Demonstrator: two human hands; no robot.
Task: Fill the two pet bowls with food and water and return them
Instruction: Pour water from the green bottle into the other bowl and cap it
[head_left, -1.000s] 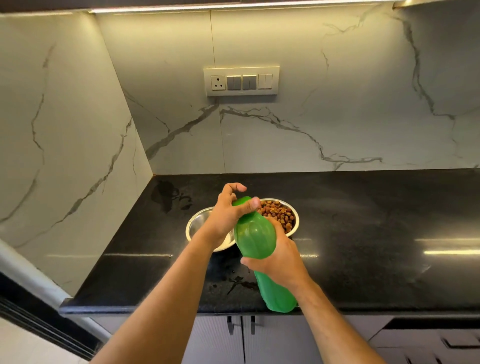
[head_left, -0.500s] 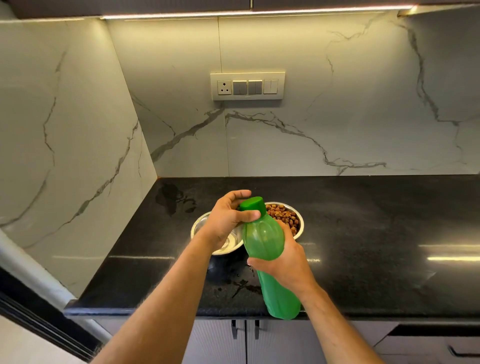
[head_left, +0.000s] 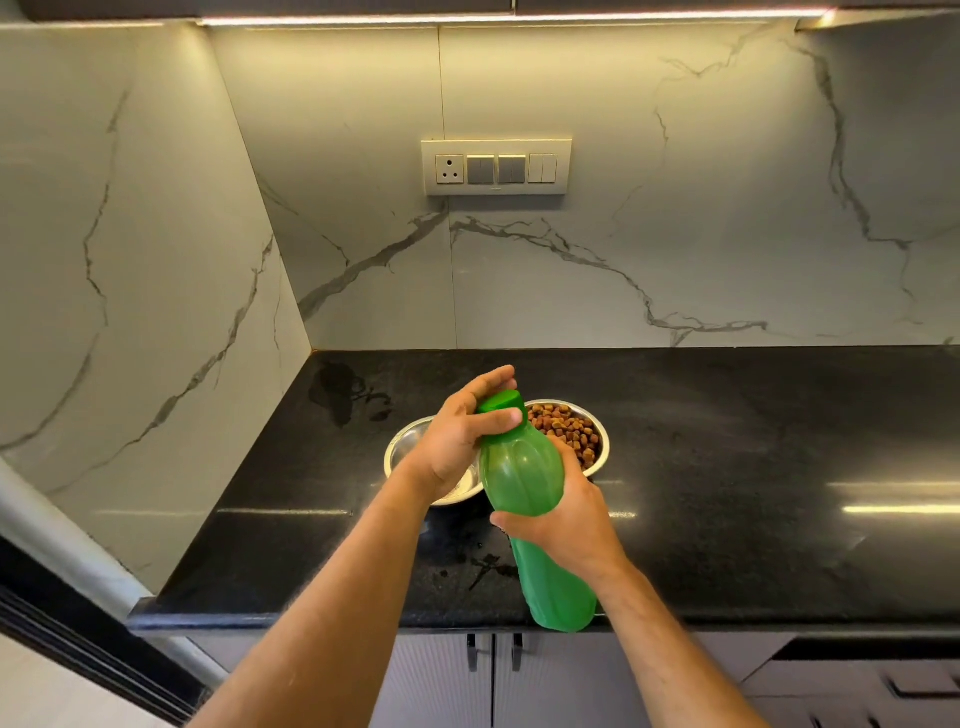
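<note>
Two steel pet bowls stand side by side on the black counter (head_left: 727, 467). The right bowl (head_left: 597, 441) holds brown kibble (head_left: 563, 428). The left bowl (head_left: 402, 449) is partly hidden behind my left wrist; its contents cannot be made out. Above the counter's front I hold a green plastic bottle (head_left: 524, 467), tilted with its cap away from me. My right hand (head_left: 566, 525) grips the bottle's body around the middle. My left hand (head_left: 462, 436) holds the green cap (head_left: 501, 402), with the thumb across it and fingers curled behind it.
Marble walls close in the counter's left side and back. A switch plate with a socket (head_left: 496, 166) sits on the back wall. Wet patches mark the counter at the far left corner (head_left: 340, 387) and near the front (head_left: 483, 564). Cabinet doors with handles (head_left: 493, 649) lie below.
My left hand's grip on the cap has shifted, the thumb moving across it. The bottle stays in about the same place. The camera view moved slightly.
</note>
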